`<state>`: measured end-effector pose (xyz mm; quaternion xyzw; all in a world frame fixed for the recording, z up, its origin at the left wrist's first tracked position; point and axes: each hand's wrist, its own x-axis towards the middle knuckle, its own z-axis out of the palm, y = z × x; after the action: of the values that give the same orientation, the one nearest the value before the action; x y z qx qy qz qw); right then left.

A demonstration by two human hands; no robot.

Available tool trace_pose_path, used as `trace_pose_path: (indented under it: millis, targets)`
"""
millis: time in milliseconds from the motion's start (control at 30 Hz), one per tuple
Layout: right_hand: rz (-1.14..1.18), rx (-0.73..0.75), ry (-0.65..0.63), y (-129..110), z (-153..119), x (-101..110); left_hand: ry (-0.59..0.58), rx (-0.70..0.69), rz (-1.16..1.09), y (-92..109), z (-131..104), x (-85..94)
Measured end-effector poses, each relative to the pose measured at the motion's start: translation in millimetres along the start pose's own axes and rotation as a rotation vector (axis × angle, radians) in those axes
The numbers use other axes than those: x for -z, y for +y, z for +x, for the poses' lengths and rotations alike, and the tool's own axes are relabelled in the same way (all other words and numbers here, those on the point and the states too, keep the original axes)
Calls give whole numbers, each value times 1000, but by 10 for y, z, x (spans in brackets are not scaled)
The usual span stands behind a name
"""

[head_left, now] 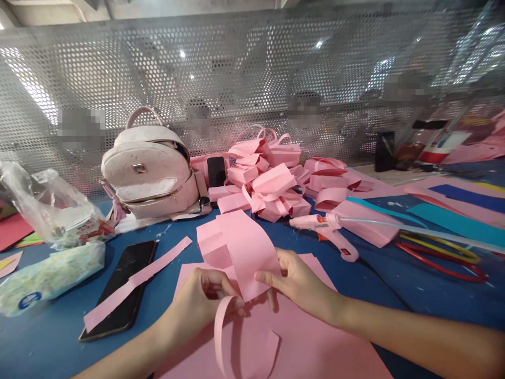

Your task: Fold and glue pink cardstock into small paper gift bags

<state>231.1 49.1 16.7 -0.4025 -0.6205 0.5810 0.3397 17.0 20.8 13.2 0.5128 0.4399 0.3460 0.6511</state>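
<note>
My right hand [298,281] pinches a folded piece of pink paper [250,245], thumb on its front face and fingers behind it. The paper curves upward, with a creased flap at its left. My left hand [197,297] is closed at the lower edge of this piece, pinching one end of a narrow pink paper strip [219,337]. The strip loops down toward me, and its other end stands free at the right. Large pink paper sheets [323,337] lie under both hands. Whether the strip touches the folded piece is hidden by my fingers.
A pink glue gun [329,231] lies at the right. Behind are a heap of pink paper bags [272,181] and a white backpack [152,168]. A phone [122,295] with a paper strip across it and a tissue pack [51,276] are at the left.
</note>
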Motion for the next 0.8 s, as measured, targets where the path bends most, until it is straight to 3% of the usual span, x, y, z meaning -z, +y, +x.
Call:
trace_pose_path:
  millis: [367, 533, 667, 733, 800]
  targets:
    - [12, 52, 6, 24, 5, 6, -68, -14, 55, 23, 45, 64]
    - [19, 114, 45, 49, 18, 25, -145, -50, 239, 45, 42, 107]
    - [9, 160, 21, 105, 23, 21, -194, -134, 370, 352, -57, 151]
    - [15, 190, 0, 123, 20, 15, -128, -270, 516, 586, -174, 184]
    - [24, 207, -18, 128, 16, 10, 19, -470, 815, 799, -324, 249]
